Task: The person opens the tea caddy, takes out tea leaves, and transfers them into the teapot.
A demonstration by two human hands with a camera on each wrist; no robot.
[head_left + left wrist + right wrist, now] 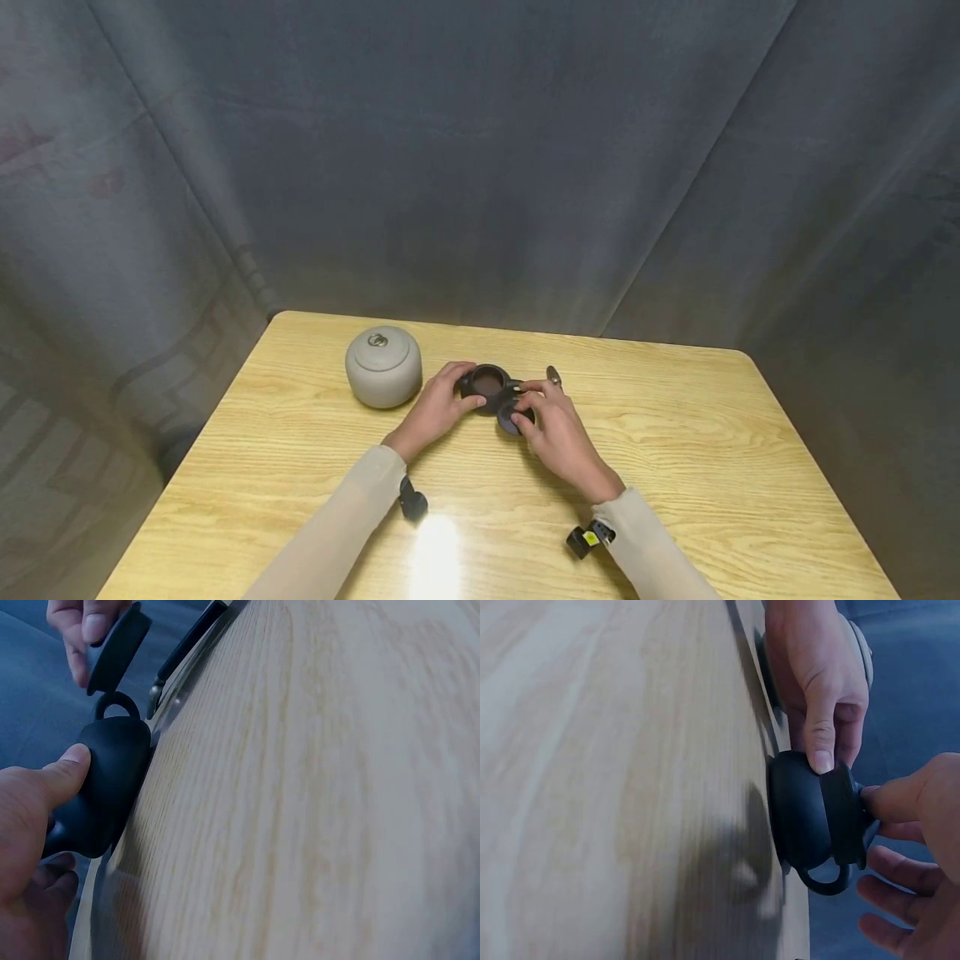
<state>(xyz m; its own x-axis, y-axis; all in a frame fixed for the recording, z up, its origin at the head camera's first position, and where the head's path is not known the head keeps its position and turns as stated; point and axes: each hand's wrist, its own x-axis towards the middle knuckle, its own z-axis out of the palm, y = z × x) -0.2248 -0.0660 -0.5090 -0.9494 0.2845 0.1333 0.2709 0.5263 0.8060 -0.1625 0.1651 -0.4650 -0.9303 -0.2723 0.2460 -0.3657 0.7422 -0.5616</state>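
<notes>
A small dark teapot (490, 407) stands on the table with its round mouth uncovered in the head view. My left hand (437, 410) grips its left side, the thumb (73, 759) lying along the body in the left wrist view. A loop handle (826, 883) sticks out on the opposite side. My right hand (557, 432) pinches the dark teapot lid (507, 420) between thumb and fingers. In the left wrist view the lid (122, 651) is tilted above the loop handle; in the right wrist view it overlaps the pot's top.
A grey lidded jar (383, 367) with a ring-shaped knob stands left of my left hand. Beyond my right hand lies a slim tool (187, 646) with a dark handle and a metal part. Grey curtains (480, 167) hang behind the wooden table (675, 433).
</notes>
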